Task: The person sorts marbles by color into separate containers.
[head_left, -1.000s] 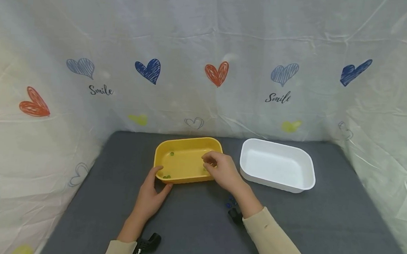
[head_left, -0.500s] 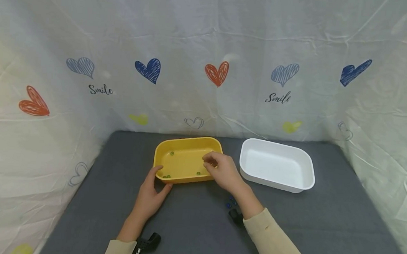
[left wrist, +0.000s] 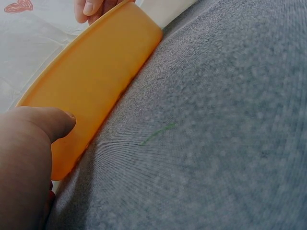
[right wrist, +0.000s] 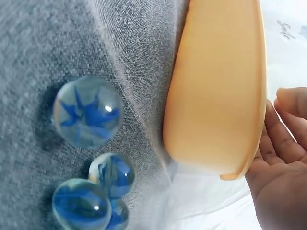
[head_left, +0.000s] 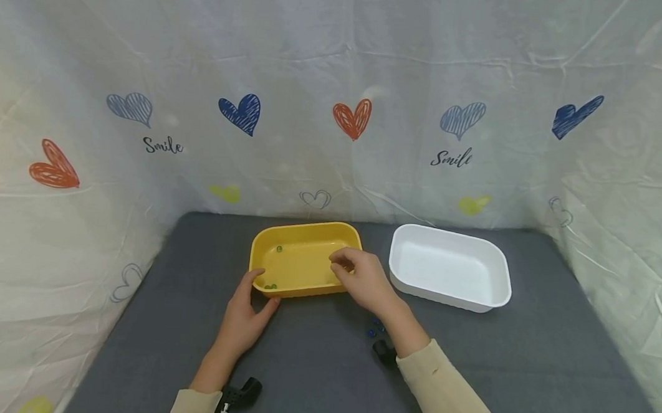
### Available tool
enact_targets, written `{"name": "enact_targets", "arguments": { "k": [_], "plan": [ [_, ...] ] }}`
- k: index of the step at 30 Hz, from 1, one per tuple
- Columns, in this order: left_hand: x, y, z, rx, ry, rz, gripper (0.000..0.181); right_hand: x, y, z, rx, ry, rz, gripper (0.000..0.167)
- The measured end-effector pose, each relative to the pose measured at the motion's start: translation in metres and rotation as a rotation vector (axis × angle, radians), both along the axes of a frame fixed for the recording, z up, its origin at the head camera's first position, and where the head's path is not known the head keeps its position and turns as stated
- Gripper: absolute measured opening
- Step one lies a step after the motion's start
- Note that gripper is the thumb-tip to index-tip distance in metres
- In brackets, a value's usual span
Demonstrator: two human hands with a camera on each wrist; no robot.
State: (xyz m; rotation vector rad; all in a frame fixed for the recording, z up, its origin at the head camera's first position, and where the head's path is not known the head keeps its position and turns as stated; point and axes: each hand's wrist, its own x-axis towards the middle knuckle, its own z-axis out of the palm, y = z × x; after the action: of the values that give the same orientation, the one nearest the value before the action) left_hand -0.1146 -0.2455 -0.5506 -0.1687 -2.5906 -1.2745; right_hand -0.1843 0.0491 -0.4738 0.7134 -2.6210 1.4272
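Observation:
My left hand (head_left: 244,322) grips the front left corner of a yellow tray (head_left: 301,231). Its thumb presses the outer wall and its fingers reach over the rim. A green marble (head_left: 279,249) lies at the tray's back left, and two more green marbles (head_left: 270,286) sit together by the front left wall. Over the tray's right end hovers my right hand (head_left: 367,282), fingers loosely bent, thumb and fingertips apart. Nothing shows between them. The tray floor under this hand is partly hidden.
A white tray (head_left: 451,263) stands to the right of the yellow one. Several blue-swirled glass marbles, one of them a clear marble (right wrist: 88,111), lie on the grey cloth (head_left: 323,362) beneath the right wrist. A printed curtain (head_left: 294,55) hangs behind.
A green marble near the right fingertips came into fuller view to their left half a second ago and now is not visible there. Both hands have hardly moved.

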Motion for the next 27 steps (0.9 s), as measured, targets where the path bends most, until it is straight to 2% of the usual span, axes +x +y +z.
{"name": "enact_targets", "arguments": {
  "k": [11, 19, 27],
  "plan": [
    [0.0, 0.0, 0.001, -0.01, 0.001, 0.005, 0.074, 0.01, 0.011, 0.003, -0.021, -0.021, -0.002, 0.016],
    [0.0, 0.001, 0.0, -0.011, 0.013, 0.002, 0.074, 0.017, 0.025, 0.005, -0.075, 0.0, 0.03, 0.017],
    [-0.001, 0.001, 0.0, -0.006, 0.015, -0.001, 0.074, 0.027, 0.04, 0.003, -0.044, 0.026, 0.015, 0.018]
  ]
}}
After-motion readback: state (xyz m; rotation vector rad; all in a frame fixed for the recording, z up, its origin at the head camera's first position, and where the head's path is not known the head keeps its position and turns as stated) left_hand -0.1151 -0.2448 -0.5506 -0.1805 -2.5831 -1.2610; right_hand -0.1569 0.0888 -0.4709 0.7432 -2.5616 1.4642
